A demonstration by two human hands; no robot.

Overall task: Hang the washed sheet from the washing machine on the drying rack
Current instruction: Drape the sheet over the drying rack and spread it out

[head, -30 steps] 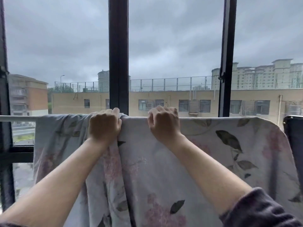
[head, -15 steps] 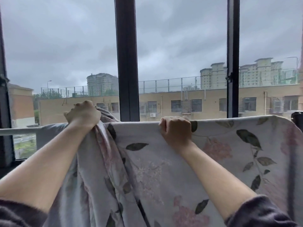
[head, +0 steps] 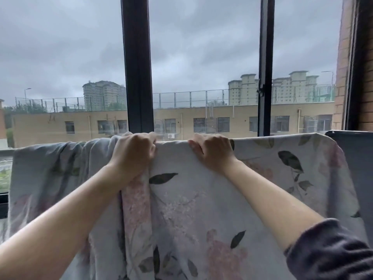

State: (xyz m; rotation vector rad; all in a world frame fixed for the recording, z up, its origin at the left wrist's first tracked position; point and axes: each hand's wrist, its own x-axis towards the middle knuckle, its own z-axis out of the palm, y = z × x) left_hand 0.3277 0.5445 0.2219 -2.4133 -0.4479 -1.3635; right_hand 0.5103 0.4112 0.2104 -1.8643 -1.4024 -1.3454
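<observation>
The washed sheet point(head: 262, 195), pale grey with pink flowers and dark leaves, hangs over a horizontal rack bar that it fully covers. My left hand point(head: 132, 153) grips a bunched fold of the sheet at the top edge, just left of centre. My right hand point(head: 212, 151) curls over the top edge beside it, fingers hooked behind the cloth. Right of my hands the sheet lies flat and smooth; left of them it is gathered in wrinkles point(head: 60, 158).
A large window stands right behind the sheet, with a thick black frame post point(head: 137, 65) and a thinner one point(head: 266, 65). A dark panel point(head: 359, 158) hangs at the right end of the bar. A brick wall point(head: 363, 77) borders the far right.
My left hand had lifted a bunch of sheet up and leftward, and has come back down to the top edge close to my right hand. The view has shifted right.
</observation>
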